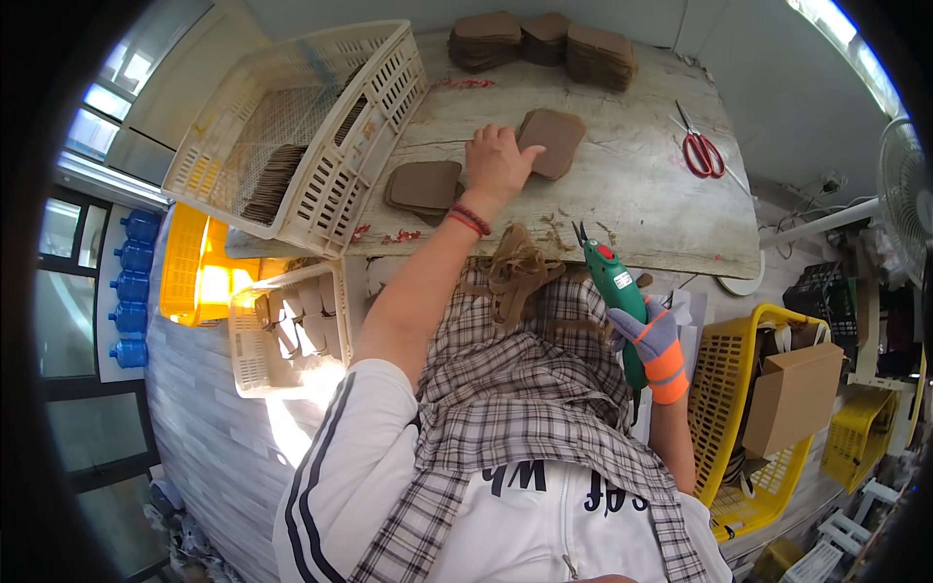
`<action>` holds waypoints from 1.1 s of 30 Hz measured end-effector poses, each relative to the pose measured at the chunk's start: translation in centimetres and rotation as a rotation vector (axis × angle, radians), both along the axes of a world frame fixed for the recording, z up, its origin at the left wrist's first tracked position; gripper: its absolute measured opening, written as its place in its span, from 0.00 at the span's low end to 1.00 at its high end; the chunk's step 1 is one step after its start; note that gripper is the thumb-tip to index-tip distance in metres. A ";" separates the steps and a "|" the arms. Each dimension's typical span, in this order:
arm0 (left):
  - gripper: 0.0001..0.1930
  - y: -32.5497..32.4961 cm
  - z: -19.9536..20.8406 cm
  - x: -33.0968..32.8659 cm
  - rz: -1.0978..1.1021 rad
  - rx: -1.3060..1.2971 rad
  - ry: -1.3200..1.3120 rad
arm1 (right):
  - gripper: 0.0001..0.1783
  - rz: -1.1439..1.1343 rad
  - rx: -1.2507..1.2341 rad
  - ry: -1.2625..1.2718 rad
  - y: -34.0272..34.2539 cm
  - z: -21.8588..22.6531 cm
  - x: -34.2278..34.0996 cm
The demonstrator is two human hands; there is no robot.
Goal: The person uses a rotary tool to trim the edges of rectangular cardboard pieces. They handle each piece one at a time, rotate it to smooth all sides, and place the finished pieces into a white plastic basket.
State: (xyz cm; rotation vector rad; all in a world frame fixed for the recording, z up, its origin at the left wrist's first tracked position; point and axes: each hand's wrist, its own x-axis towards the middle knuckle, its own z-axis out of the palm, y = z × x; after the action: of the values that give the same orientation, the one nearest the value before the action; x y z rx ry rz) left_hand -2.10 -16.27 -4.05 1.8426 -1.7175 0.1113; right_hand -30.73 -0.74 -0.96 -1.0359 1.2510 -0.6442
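My left hand (500, 163), bare with red bands at the wrist, reaches over the table with fingers spread and nothing in its grip. Its thumb is at the edge of a stack of brown rounded pieces (554, 142); whether it touches cannot be told. Just left of that hand lies another small stack of brown pieces (424, 187). My right hand (653, 345), in a grey and orange glove, is closed around green electric scissors (610, 277), blades pointing up toward the table edge. Brown fabric scraps (513, 277) lie on my plaid apron (505, 389).
Taller brown stacks (599, 56) stand at the table's back. Red-handled scissors (702, 155) lie at right. A white crate (374, 126) holding brown pieces occupies the table's left. A smaller cream crate (243, 355) is below it; a yellow basket (708, 408) stands right of me.
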 end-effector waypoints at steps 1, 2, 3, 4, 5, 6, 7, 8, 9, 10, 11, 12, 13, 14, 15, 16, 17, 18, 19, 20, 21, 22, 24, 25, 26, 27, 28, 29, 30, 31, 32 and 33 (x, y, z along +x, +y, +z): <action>0.24 -0.3 -0.7 -1.0 0.030 0.013 0.013 | 0.20 -0.015 -0.006 0.000 0.0 0.0 0.0; 0.25 -0.6 -1.5 -1.8 0.060 0.027 0.026 | 0.20 -0.028 -0.012 0.001 0.0 0.1 0.0; 0.26 -0.7 -2.0 -2.3 0.088 0.043 0.037 | 0.20 -0.046 -0.014 -0.002 0.2 0.0 0.0; 0.26 -0.8 -2.3 -2.6 0.092 -0.019 0.044 | 0.20 -0.050 -0.014 0.004 0.2 -0.4 -0.1; 0.26 -0.8 -2.7 -2.8 0.097 -0.080 0.051 | 0.20 -0.054 -0.014 0.010 0.2 -0.9 -0.5; 0.27 -0.6 -2.8 -2.9 0.101 -0.139 0.056 | 0.20 -0.058 -0.011 0.015 0.2 -1.2 -0.8; 0.28 -0.3 -2.9 -3.1 0.105 -0.197 0.061 | 0.18 -0.050 -0.012 0.012 0.3 -1.5 -0.9; 0.27 -0.2 -3.0 -3.3 0.102 -0.207 0.095 | 0.17 -0.041 -0.014 0.009 0.4 -1.5 -1.0; 0.26 0.0 -2.3 -3.6 0.099 -0.221 0.131 | 0.15 -0.034 -0.020 0.006 0.4 -1.4 -1.1; 0.25 0.1 -1.7 -3.8 0.096 -0.235 0.167 | 0.14 -0.036 -0.024 0.017 0.3 -1.4 -1.0; 0.25 0.3 -1.5 -3.9 0.101 -0.237 0.191 | 0.14 -0.037 -0.024 0.012 0.3 -1.6 -1.0; 0.25 0.3 -1.2 -4.1 0.105 -0.245 0.219 | 0.14 -0.040 -0.030 0.010 0.2 -1.6 -1.0; 0.24 0.3 -1.0 -4.0 0.108 -0.252 0.247 | 0.14 -0.043 -0.035 0.009 0.2 -1.6 -1.0; 0.24 0.4 -1.0 -3.7 0.081 -0.216 0.265 | 0.14 -0.045 -0.040 0.019 0.2 -1.5 -0.9; 0.24 0.4 -0.8 -3.6 0.050 -0.182 0.287 | 0.14 -0.045 -0.045 0.024 0.2 -1.3 -0.8; 0.23 0.5 -0.6 -3.4 0.018 -0.147 0.309 | 0.14 -0.045 -0.049 0.028 0.2 -0.9 -0.6; 0.21 0.9 -0.5 -3.2 -0.020 -0.100 0.615 | 0.14 -0.047 -0.054 0.033 0.2 -0.6 -0.4; 0.19 1.4 0.5 -3.3 -0.071 -0.049 0.925 | 0.15 -0.060 -0.066 0.019 0.2 -0.2 -0.2; 0.17 2.0 1.1 -3.5 -0.124 0.009 1.234 | 0.15 -0.072 -0.078 0.006 0.2 0.2 0.2; 0.15 2.6 1.3 -3.8 -0.148 -0.086 1.419 | 0.15 -0.085 -0.090 -0.007 0.2 0.6 0.5; 0.15 3.3 1.7 -4.2 -0.185 -0.113 1.583 | 0.16 -0.094 -0.099 -0.027 0.2 1.0 0.7; 0.15 4.1 2.3 -4.5 -0.220 -0.138 1.746 | 0.18 -0.102 -0.108 -0.047 0.1 1.2 1.0; 0.15 5.5 3.3 -5.3 -0.290 -0.186 1.971 | 0.19 -0.115 -0.138 -0.084 0.0 1.9 1.5; 0.16 5.9 3.3 -5.6 -0.299 -0.173 2.052 | 0.19 -0.129 -0.148 -0.077 0.0 2.2 1.7; 0.17 6.2 3.3 -5.8 -0.308 -0.159 2.133 | 0.19 -0.143 -0.158 -0.071 0.1 2.6 1.9; 0.18 6.5 3.3 -6.0 -0.314 -0.144 2.215 | 0.19 -0.155 -0.167 -0.064 0.2 3.0 2.1; 0.19 6.9 3.4 -6.3 -0.317 -0.142 2.252 | 0.20 -0.159 -0.175 -0.064 0.3 3.4 2.2; 0.19 7.2 3.6 -6.6 -0.320 -0.139 2.290 | 0.20 -0.157 -0.177 -0.063 0.3 3.6 2.2; 0.19 7.5 3.6 -6.8 -0.317 -0.134 2.327 | 0.20 -0.154 -0.176 -0.064 0.4 3.6 2.2; 0.19 7.6 3.8 -7.0 -0.315 -0.127 2.349 | 0.20 -0.151 -0.175 -0.064 0.5 3.7 2.2; 0.20 7.7 3.9 -7.2 -0.313 -0.120 2.371 | 0.20 -0.144 -0.170 -0.063 0.5 3.9 2.1; 0.20 7.9 4.0 -7.3 -0.307 -0.112 2.390 | 0.19 -0.135 -0.162 -0.064 0.6 4.1 2.1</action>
State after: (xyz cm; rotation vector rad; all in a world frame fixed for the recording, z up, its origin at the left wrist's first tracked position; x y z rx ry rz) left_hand -9.36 -8.38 -0.02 0.4306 -0.0654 -1.3957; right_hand -28.63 -0.18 3.09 -1.0613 1.2351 -0.8883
